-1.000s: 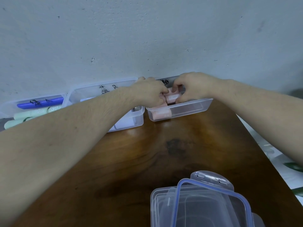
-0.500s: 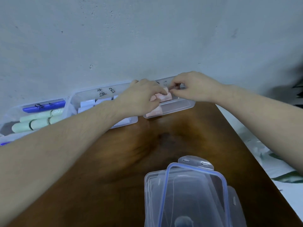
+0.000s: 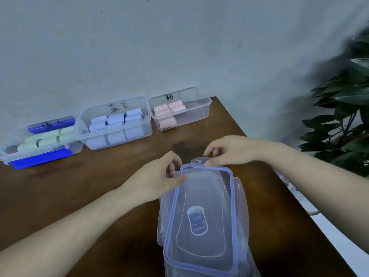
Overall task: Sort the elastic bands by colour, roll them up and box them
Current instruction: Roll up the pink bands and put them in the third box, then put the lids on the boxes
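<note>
Both hands have left the pink rolls' box [image 3: 180, 112] and now grip the near lid [image 3: 201, 208].

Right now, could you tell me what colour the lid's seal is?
Blue, on the clear lid; the head view shows it.

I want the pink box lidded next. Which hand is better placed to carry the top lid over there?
Right. The right hand already pinches the top lid at its far tab, on the pink box's side. The left hand only holds the lid's left corner.
</note>
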`<state>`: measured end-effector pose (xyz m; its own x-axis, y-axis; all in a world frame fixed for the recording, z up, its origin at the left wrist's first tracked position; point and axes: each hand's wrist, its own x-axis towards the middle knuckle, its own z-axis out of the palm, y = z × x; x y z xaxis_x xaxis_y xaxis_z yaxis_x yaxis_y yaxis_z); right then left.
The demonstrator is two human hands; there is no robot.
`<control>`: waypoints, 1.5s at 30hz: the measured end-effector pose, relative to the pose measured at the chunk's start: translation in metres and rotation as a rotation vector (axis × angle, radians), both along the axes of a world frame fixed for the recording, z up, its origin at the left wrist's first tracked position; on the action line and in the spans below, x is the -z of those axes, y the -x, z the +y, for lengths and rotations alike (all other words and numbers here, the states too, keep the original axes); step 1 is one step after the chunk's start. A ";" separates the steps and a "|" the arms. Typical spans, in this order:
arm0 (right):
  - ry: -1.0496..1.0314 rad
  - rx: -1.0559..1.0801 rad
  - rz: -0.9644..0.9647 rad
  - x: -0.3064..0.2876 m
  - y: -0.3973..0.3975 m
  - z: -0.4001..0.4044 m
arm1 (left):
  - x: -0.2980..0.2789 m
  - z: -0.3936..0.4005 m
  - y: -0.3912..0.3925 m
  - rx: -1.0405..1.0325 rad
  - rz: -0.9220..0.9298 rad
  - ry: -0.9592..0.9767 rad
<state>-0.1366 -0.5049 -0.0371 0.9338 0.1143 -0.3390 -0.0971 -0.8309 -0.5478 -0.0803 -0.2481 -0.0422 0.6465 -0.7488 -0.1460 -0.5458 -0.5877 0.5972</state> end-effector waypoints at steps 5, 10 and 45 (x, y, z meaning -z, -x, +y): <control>-0.202 0.110 -0.027 0.002 0.012 0.003 | -0.004 0.004 0.004 -0.089 0.072 0.014; -0.484 0.280 0.035 -0.011 0.016 0.000 | -0.009 0.011 0.003 -0.155 0.213 0.107; -1.141 0.705 -0.393 -0.027 -0.039 -0.048 | -0.046 0.008 -0.036 -0.908 1.365 0.929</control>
<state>-0.0980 -0.5532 -0.0100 0.9204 -0.3817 -0.0844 0.0130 0.2457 -0.9693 -0.0442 -0.2399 0.0040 0.6440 -0.4239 -0.6368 0.7648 0.3358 0.5499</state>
